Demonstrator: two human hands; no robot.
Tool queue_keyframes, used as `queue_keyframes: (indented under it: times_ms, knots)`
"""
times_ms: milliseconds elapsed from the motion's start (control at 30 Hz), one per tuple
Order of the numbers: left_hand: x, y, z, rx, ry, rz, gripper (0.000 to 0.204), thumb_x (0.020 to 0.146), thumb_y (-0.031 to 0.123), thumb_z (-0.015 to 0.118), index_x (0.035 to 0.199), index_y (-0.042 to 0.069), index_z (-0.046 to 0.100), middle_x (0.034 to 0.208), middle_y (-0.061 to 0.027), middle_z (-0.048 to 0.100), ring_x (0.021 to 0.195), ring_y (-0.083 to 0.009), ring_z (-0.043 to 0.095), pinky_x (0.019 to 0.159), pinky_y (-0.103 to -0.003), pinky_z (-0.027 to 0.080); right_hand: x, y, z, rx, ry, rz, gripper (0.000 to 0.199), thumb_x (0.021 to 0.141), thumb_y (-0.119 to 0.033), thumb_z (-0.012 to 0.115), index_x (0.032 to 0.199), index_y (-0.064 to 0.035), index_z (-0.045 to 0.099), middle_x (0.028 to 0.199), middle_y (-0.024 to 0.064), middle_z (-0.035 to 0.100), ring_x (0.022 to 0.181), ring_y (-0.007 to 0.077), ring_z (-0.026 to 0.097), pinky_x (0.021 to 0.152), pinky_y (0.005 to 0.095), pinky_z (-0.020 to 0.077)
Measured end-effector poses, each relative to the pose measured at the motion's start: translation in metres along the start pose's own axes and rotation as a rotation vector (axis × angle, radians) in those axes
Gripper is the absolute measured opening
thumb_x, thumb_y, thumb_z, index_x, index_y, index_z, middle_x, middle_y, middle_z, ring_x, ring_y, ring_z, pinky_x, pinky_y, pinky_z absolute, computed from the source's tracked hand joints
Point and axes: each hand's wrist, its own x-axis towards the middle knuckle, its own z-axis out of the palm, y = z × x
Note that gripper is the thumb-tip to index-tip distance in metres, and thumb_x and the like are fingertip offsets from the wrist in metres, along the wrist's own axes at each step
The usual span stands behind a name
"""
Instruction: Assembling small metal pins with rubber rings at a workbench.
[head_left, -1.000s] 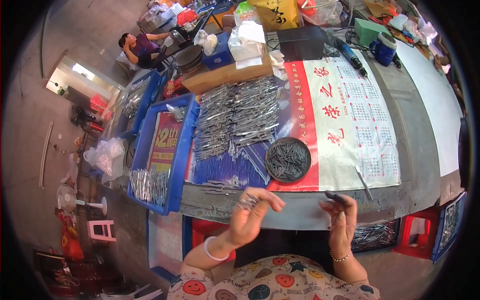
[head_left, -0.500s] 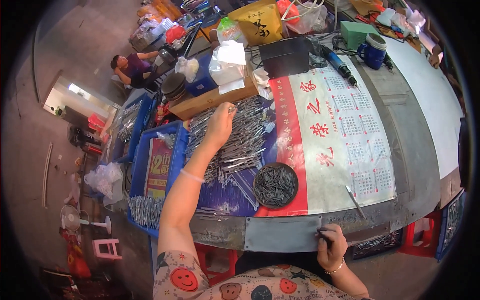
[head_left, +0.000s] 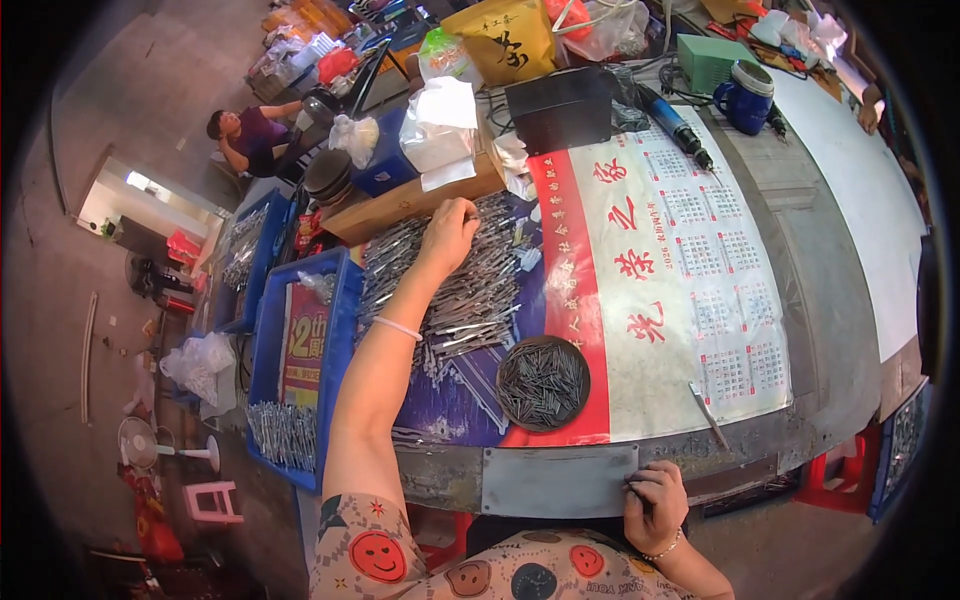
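Observation:
My left hand (head_left: 451,236) reaches over a wide heap of thin silvery metal rods (head_left: 462,318), at its far side. Its fingers are pinched together at the tips; whatever is between them is too small to make out. My right hand (head_left: 655,506) is curled closed at the table's near edge, by the right corner of a flat grey metal plate (head_left: 560,482). A bit of something dark shows at its fingers, of a kind I cannot make out. Right of the heap sits a round bowl (head_left: 501,405) full of short dark metal pieces (head_left: 545,382).
A blue crate (head_left: 342,330) with bundled rods (head_left: 283,436) stands left of the heap. A wooden box (head_left: 405,205) lies behind it. On the calendar sheet (head_left: 650,385) rests a slim metal tool (head_left: 707,412). A blue mug (head_left: 748,100) and rotary handpiece (head_left: 674,128) are farther back.
My left hand's fingers have bent further down to the rods. My right hand stays at the plate's corner with its fingers curled. The whole view has shifted slightly.

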Motion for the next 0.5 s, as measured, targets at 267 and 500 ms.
queue_keyframes:
  times_ms: [267, 500]
  knots:
    - [0.000, -0.006, -0.012, -0.273, -0.103, -0.067, 0.027, 0.082, 0.011, 0.067, 0.106, 0.001, 0.061, 0.104, -0.0151, 0.064, 0.095, -0.0270, 0.063, 0.083, -0.034, 0.049, 0.001, -0.002, 0.001, -0.036, 0.010, -0.013, 0.022, 0.073, 0.003, 0.061, 0.092, -0.0022, 0.052, 0.081, 0.0123, 0.063, 0.067, 0.0272, 0.060, 0.072, 0.0433, 0.0487]
    - [-0.008, -0.004, -0.034, -0.540, -0.045, -0.178, 0.026, 0.087, 0.010, 0.062, 0.109, -0.002, 0.062, 0.098, -0.0111, 0.068, 0.090, -0.0150, 0.063, 0.081, -0.028, 0.050, -0.003, -0.004, 0.001, -0.066, 0.007, -0.033, 0.022, 0.072, 0.004, 0.060, 0.092, -0.0019, 0.052, 0.082, 0.0119, 0.063, 0.069, 0.0282, 0.059, 0.073, 0.0431, 0.0482]
